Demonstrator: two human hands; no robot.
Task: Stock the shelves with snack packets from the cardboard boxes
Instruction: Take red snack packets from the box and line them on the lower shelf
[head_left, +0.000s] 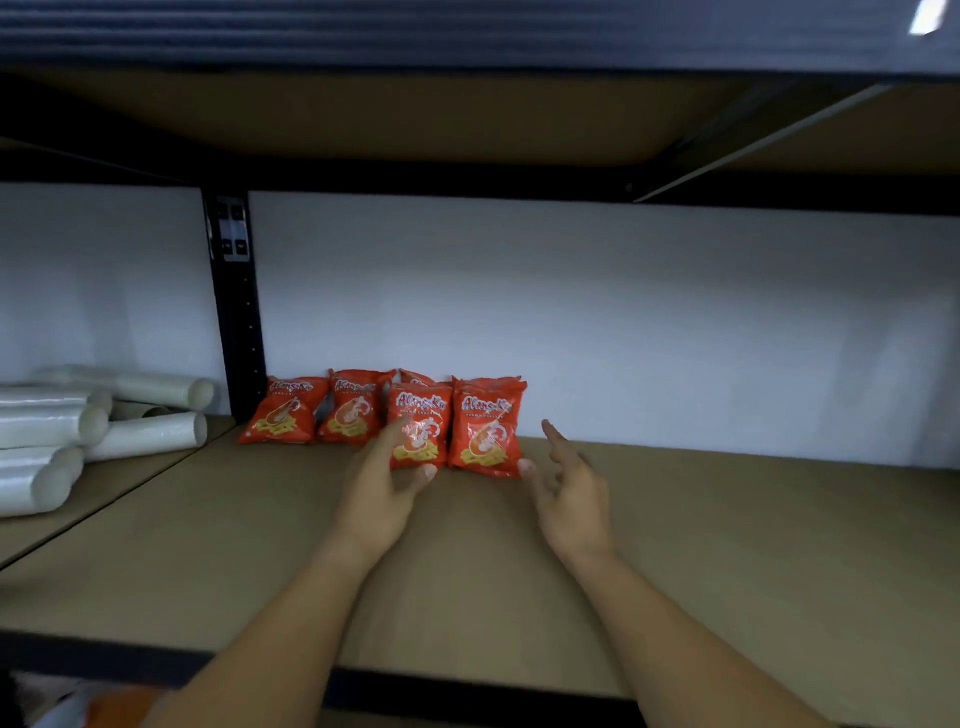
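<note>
Several red snack packets stand in a row against the white back wall of a brown shelf board (675, 545). The two on the left (283, 410) (353, 410) lean back; two more (421, 431) (485, 426) stand further forward, with others behind them. My left hand (382, 488) reaches in just before the third packet, fingers apart, fingertips touching or nearly touching its front. My right hand (571, 488) hovers just right of the fourth packet, fingers spread, holding nothing. No cardboard box is in view.
A black upright post (236, 312) divides the shelving. Left of it, several sleeves of stacked white cups (67, 431) lie on the neighbouring board. Another shelf board (415, 119) hangs overhead. The shelf's black front rail (467, 696) runs under my forearms.
</note>
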